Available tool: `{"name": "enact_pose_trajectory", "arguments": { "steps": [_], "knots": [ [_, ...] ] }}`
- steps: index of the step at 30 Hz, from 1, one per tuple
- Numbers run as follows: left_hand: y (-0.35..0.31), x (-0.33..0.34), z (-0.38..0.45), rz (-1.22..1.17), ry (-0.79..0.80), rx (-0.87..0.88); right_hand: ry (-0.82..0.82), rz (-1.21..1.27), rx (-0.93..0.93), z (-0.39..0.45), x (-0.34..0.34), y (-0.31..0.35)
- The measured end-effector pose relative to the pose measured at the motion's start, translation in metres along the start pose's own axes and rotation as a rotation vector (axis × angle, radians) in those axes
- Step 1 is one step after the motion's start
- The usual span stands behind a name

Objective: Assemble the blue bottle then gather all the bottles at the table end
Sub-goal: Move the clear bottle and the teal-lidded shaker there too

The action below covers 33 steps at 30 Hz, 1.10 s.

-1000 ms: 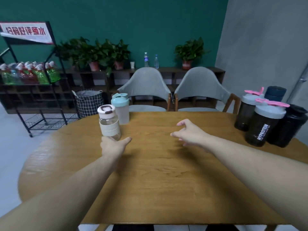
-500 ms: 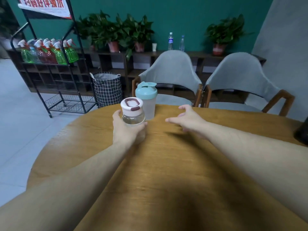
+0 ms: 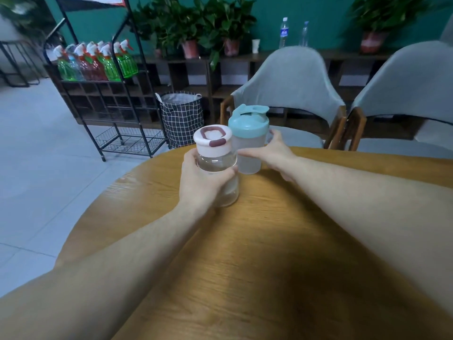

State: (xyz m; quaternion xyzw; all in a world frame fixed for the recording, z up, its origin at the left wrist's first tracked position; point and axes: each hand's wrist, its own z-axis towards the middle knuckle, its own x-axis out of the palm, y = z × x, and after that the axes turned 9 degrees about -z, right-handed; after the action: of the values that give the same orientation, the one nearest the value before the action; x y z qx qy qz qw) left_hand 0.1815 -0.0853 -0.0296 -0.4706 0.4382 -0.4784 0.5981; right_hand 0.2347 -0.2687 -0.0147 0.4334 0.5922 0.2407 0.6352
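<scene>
Left hand [image 3: 203, 182] was wrapped round the pink-lidded glass bottle [image 3: 217, 165], right hand [image 3: 272, 153] half-open cupping the blue bottle [image 3: 248, 141] just beyond it (lid on); best gripped low, lifted straight.

You are facing a dark teal wall [image 3: 306, 8] with a low wooden shelf unit [image 3: 245, 69] running along it, carrying potted plants [image 3: 196, 23] and two water bottles [image 3: 284, 33]. Two grey upholstered chairs [image 3: 291, 79] are sitting at the far edge of the round wooden tabletop [image 3: 245, 253]. To your left a black wire rack [image 3: 107, 99] holding coloured spray bottles [image 3: 95, 61] is standing on the pale tiled floor [image 3: 36, 155], with a checked fabric basket [image 3: 182, 119] resting beside it.
</scene>
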Motion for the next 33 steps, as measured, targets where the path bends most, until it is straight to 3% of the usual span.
{"name": "enact_pose_trajectory", "arguments": {
  "steps": [6,12,33],
  "knots": [
    [-0.001,-0.001,0.004,-0.012,0.011,0.007,-0.026,0.095,-0.017,0.011,0.014,0.003],
    [-0.018,0.012,-0.009,-0.052,0.060,-0.011,-0.063,0.114,-0.023,-0.014,-0.015,-0.008],
    [-0.124,0.170,-0.190,-0.138,0.495,0.021,-0.350,0.070,-0.007,-0.228,-0.273,-0.095]
  ]
}}
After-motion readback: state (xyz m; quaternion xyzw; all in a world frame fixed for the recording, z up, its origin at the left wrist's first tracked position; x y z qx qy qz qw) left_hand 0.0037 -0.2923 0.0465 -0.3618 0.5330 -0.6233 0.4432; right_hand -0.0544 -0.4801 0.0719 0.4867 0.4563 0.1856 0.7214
